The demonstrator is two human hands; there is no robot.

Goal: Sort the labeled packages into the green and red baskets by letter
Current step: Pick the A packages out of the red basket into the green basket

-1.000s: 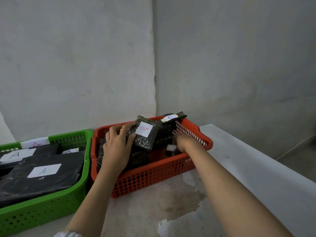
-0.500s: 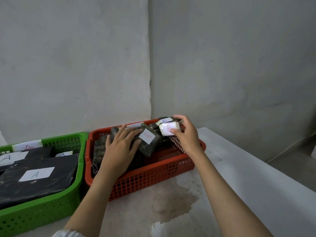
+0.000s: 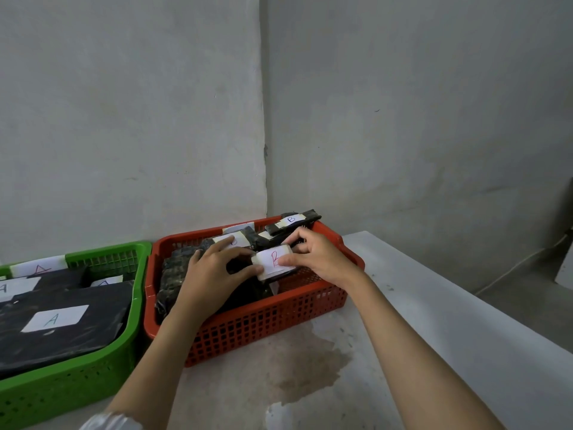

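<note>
- Hands meet at centre frame over the red basket (image 3: 257, 330): the left hand (image 3: 214, 274) and right hand (image 3: 319, 259) both pinch a small B-labelled package (image 3: 274, 262).
- Crowding below it risks a slide off the heaped packages.
- The B package (image 3: 293, 221) on the far rim looks ready to tip out.
- The green basket (image 3: 93, 373), lower left, holds A packages.

**Soft, even light over a wide-angle view**

Dim, diffuse light is falling across the grey walls (image 3: 403, 119), casting only faint shadows beneath the red basket (image 3: 279, 321). No glare is showing. The wide lens is bending the table edge (image 3: 465, 305) and stretching both forearms toward the lower corners. Focus is holding sharp at the centre.
</note>
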